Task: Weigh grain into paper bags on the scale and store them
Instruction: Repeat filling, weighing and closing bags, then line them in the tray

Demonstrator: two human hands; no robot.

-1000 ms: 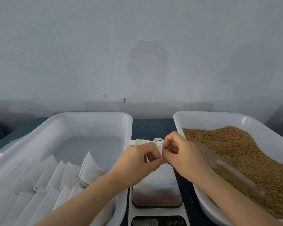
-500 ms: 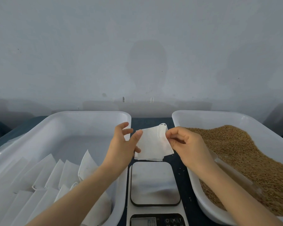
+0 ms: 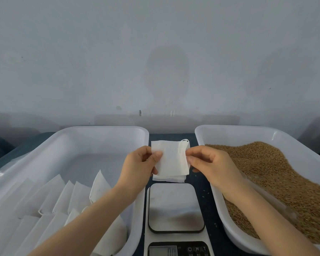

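Nearest, below the grip: scale (image 3: 175,207) platform is bare, display too blurred to be read. Paper bag (image 3: 171,157) is held flat and upright between both hands, just beyond the platform and directly above the stack of empty bags (image 3: 168,179). Its left edge is pinched by the left hand (image 3: 139,169), thumb on the front face. Its right edge is pinched by the right hand (image 3: 211,163), just under the drawstring loop (image 3: 185,140). Step in hand is judged to be opening the bag's mouth. The two layers should be rubbed apart at the loop end, not pulled sideways, since thin paper could tear. A single bag in the pinch should be confirmed first. The bag should then be stood centred on the platform and the reading zeroed before filling. Right of the grip: grain (image 3: 277,182) heaped in the right tray (image 3: 248,127). Left of the grip: filled bags (image 3: 78,196) lined up in the left tray (image 3: 103,128). Far behind: plain wall.
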